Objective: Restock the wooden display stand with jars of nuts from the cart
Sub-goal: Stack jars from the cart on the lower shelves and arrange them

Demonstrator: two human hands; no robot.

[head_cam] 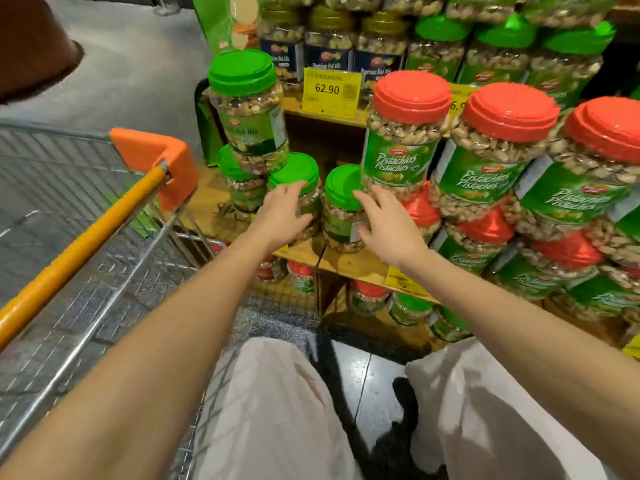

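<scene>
Two green-lidded jars of mixed nuts stand side by side on the wooden shelf (349, 263). My left hand (282, 211) lies against the left jar (298, 174) with fingers spread over its lid edge. My right hand (382, 220) touches the right jar (341, 202) on its side, fingers loosely spread. Whether either hand grips is unclear. Behind them another green-lidded jar (247, 109) sits stacked on a lower one (239, 181). The wire cart (86, 237) with an orange handle stands at my left; its basket shows no jars.
Red-lidded pistachio jars (405, 133) are stacked in tiers right of my hands, with more on the shelf below. Blue-labelled nut jars (329, 39) fill the upper shelf behind a yellow price tag (329, 90). My legs in pale trousers are below.
</scene>
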